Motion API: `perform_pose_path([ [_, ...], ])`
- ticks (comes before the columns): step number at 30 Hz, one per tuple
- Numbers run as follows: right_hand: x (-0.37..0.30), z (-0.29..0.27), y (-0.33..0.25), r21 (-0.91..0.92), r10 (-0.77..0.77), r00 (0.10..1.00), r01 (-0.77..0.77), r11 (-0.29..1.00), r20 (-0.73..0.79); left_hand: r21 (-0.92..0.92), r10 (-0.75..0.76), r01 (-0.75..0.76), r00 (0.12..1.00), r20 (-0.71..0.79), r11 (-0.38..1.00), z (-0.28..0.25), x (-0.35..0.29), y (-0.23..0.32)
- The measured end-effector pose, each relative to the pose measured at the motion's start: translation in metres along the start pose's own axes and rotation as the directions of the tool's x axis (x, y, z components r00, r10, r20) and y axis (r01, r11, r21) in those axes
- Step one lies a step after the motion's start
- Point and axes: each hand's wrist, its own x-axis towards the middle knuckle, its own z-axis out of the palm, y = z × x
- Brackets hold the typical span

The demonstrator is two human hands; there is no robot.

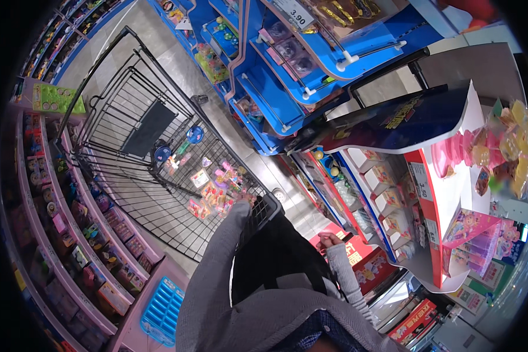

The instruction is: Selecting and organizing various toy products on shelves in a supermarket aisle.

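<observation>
A black wire shopping cart [149,193] stands in front of me, a little to the left. My left hand [246,200] is at its near end, over the small packages lying inside. The grey sleeve and the hand's small size hide its fingers, so I cannot tell whether it grips anything. Close to that hand lies a cluster of colourful small toys [232,178]. Farther in are a flat white packet [200,178] and two round blue containers, one [195,134] beside the mesh wall. My right hand [330,239] hangs at my right side, fingers curled, nothing visible in them.
Pink tiered shelves [79,176] of small toys run along the left, with a blue plastic tray [163,311] at their near end. Blue display shelves [276,97] stand ahead. A stand [393,205] with boxed goods and hanging packets [493,146] is close on my right.
</observation>
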Motion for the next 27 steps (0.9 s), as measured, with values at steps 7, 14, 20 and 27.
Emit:
perform_pose_path([
  [7, 0.001, -0.016, 0.048, 0.11, 0.041, 0.997, -0.033, 0.993, -0.072, 0.544, 0.121, -0.044, 0.987, -0.106, 0.838, 0.029, -0.037, 0.049],
  [14, -0.011, -0.006, 0.041, 0.153, 0.045, 0.997, -0.034, 0.988, -0.067, 0.867, 0.455, -0.489, 0.754, 0.474, -0.092, -0.012, 0.02, -0.004],
  [20, -0.01, -0.008, 0.049, 0.158, 0.043, 0.994, -0.027, 0.987, -0.102, 0.393, 0.289, -0.289, 0.955, 0.059, 0.873, 0.013, 0.005, 0.009],
  [27, -0.004, -0.014, 0.059, 0.153, 0.043, 0.995, -0.029, 0.988, -0.09, 0.0, 0.189, -0.189, 0.981, -0.049, 0.982, 0.026, 0.004, 0.012],
])
